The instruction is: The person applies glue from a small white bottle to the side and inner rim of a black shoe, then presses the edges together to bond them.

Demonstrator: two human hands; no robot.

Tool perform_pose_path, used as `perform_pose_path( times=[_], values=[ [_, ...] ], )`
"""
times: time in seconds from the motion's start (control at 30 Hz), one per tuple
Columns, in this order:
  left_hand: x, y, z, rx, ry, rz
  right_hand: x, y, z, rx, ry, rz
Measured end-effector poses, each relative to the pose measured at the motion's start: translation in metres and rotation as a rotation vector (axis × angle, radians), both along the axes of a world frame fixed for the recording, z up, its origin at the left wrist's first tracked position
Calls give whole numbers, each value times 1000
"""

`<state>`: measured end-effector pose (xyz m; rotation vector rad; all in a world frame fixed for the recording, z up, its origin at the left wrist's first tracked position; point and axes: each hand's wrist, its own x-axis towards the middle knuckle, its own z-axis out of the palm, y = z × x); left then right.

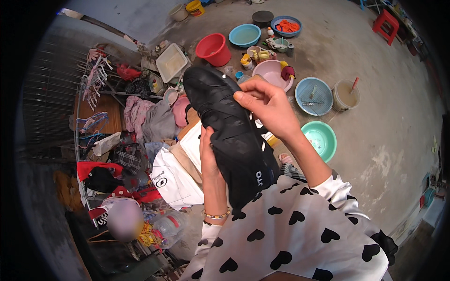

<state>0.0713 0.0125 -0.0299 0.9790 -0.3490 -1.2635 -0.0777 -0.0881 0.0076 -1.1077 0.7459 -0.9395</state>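
Note:
Held up in front of me is a black shoe (227, 122) with a soft, sock-like ankle part and light lettering near its opening. Its toe points away from me, and the opening is toward my chest. My left hand (209, 157) grips the shoe from the left side, partly hidden behind it. On the right edge of the shoe, my right hand (269, 105) pinches with thumb and bent fingers. Whether a small thing is also between those fingers cannot be made out. Behind the shoe lies a white bag (173, 180) with dark printing.
Basins stand ahead on the concrete floor: red (213, 49), blue (244, 35), pink (269, 70) and green (319, 140). A bucket of cloudy water (346, 96) is at the right. Hangers (96, 77) and piled clothes (161, 119) crowd the left. A red stool (386, 27) stands far right.

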Motion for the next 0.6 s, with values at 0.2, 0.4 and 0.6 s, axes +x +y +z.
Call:
perform_pose_path(
  times=[0.2,0.4,0.6],
  values=[
    [6,10,-1,63,71,54,-18,29,1,-96,-105,141],
    [3,13,22,20,-22,96,-25,52,12,-152,228,157],
    [-23,-1,52,-175,-261,131,-17,53,-23,-164,19,56]
  ],
)
